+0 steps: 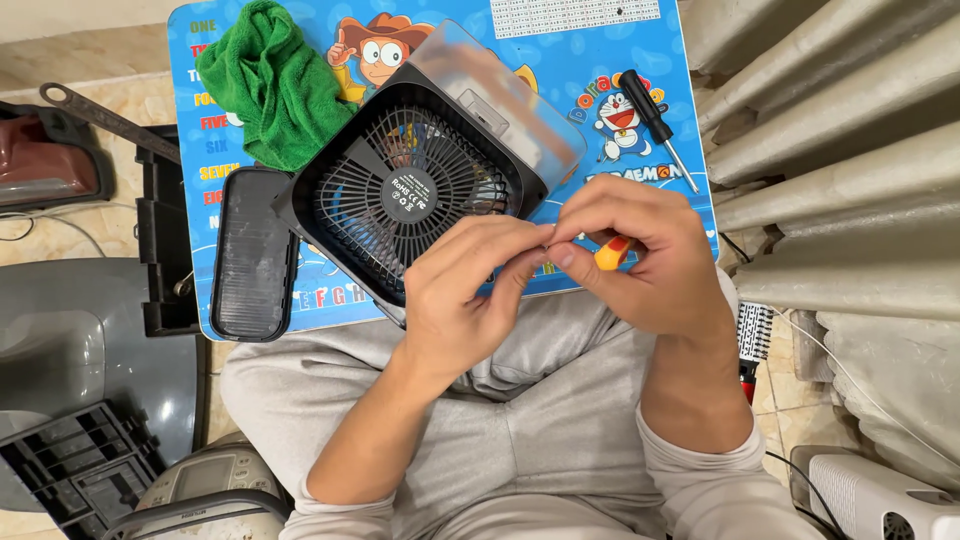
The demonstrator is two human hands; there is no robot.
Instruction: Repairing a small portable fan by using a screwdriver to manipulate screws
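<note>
Both hands [560,265] pinch an orange-handled tool [611,252] beside a black ribbed fan [405,195].

Matt black plastic fan [405,195]; fuzzy green cloth [275,85]; glossy blue tabletop [660,50]

Both forearms rise from the lap and converge, the left hand [462,290] with its fingers bent and fingertips pinched together against those of the right hand [640,255], which curls closed, knuckles up, its thumb and forefinger meeting the left's.
</note>
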